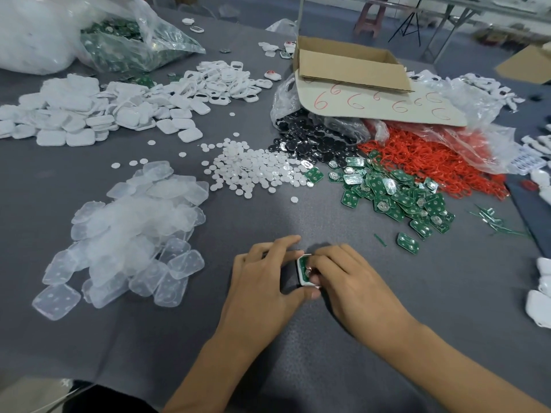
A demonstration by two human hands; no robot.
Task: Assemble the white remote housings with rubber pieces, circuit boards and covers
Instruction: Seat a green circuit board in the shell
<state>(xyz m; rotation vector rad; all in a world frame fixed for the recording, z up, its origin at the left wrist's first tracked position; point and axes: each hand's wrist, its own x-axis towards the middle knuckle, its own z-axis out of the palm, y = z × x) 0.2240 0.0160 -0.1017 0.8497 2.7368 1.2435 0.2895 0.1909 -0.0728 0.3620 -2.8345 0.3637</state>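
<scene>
A small white housing [301, 281] with a green circuit board [304, 268] seated in it is held low over the grey table [268, 216]. The left hand [265, 278] pinches it with thumb and curled fingers, and the right hand [354, 281] clamps bent fingertips on its right side. Beyond the fingers, an open cardboard box [351, 70] hides its contents, and a clear bag [167, 46] holds green boards. Left of the fingers lie translucent rubber pieces [128, 234] with rounded corners. Ahead are flat white discs [253, 171], and to the right glossy loose boards [396, 201].
</scene>
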